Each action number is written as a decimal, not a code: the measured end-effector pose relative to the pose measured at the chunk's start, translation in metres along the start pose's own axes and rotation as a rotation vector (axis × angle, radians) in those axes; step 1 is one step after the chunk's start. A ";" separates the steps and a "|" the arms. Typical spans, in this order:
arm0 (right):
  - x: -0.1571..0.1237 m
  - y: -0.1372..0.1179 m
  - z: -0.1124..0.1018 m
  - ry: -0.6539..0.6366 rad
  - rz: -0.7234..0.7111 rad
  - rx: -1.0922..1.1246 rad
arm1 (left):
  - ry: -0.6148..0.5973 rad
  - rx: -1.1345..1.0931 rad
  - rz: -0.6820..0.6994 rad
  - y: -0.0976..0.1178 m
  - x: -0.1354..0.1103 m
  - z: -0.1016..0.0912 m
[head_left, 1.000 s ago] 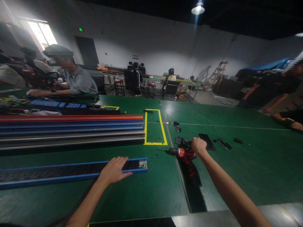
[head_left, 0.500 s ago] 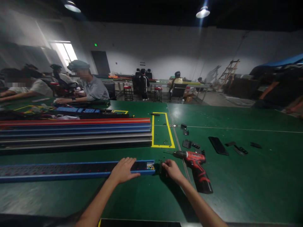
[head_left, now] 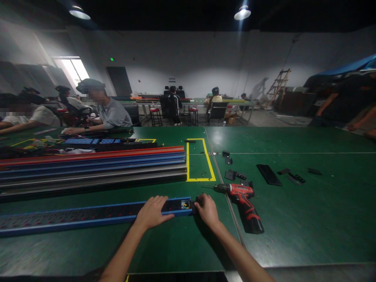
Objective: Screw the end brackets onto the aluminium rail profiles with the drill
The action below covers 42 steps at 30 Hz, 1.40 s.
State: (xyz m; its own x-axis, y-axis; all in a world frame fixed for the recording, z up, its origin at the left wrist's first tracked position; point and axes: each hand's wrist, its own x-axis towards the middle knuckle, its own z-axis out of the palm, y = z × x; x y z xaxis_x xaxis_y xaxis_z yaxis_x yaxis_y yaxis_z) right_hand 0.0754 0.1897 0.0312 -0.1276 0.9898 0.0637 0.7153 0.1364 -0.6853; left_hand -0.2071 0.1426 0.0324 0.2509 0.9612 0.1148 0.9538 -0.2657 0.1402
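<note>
A long blue-edged rail (head_left: 88, 213) with a dark, red-dotted inner face lies along the near side of the table. My left hand (head_left: 154, 211) presses over it near its right end, fingers across the top and thumb at the near edge. Colored wires (head_left: 186, 205) show in an opening at that end. With closed fingers, my right hand (head_left: 208, 209) holds a small black end piece (head_left: 193, 207) at the rail's right tip; the fingers partly hide it, and whether it is seated in the rail I cannot tell.
A red and black cordless drill (head_left: 242, 196) lies right of my right hand. Black brackets (head_left: 230, 175) and a dark flat slab (head_left: 268, 174) are beyond it. Stacked rails (head_left: 94, 168) lie behind the blue one, beside a yellow tape outline (head_left: 201, 180). A co-worker (head_left: 102, 107) sits across the table.
My right hand has moved left, bringing the black piece from a small gap up to the rail's end. My left hand stays on the rail. The whole view has shifted slightly.
</note>
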 end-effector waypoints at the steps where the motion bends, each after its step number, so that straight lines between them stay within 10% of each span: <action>1: -0.003 0.000 0.000 0.016 -0.020 -0.032 | 0.005 0.000 -0.004 0.000 0.000 0.001; 14: -0.018 0.008 -0.002 0.024 -0.117 -0.558 | -0.046 0.050 -0.013 -0.004 0.000 0.005; 31: -0.003 -0.007 0.007 -0.050 -0.161 -0.233 | -0.017 0.041 -0.003 -0.008 -0.001 0.007; 37: 0.017 0.010 -0.012 -0.429 -0.411 0.156 | -0.030 0.036 -0.011 -0.009 -0.001 0.008; 42: 0.024 0.018 -0.004 -0.435 -0.395 0.227 | -0.022 0.028 0.001 -0.009 -0.001 0.006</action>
State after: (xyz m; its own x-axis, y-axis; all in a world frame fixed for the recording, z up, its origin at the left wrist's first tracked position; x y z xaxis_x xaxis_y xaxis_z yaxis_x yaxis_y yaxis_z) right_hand 0.0877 0.2163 0.0232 -0.6546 0.7522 0.0751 0.3996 0.4287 -0.8103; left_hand -0.2149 0.1445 0.0253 0.2550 0.9624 0.0935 0.9578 -0.2647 0.1122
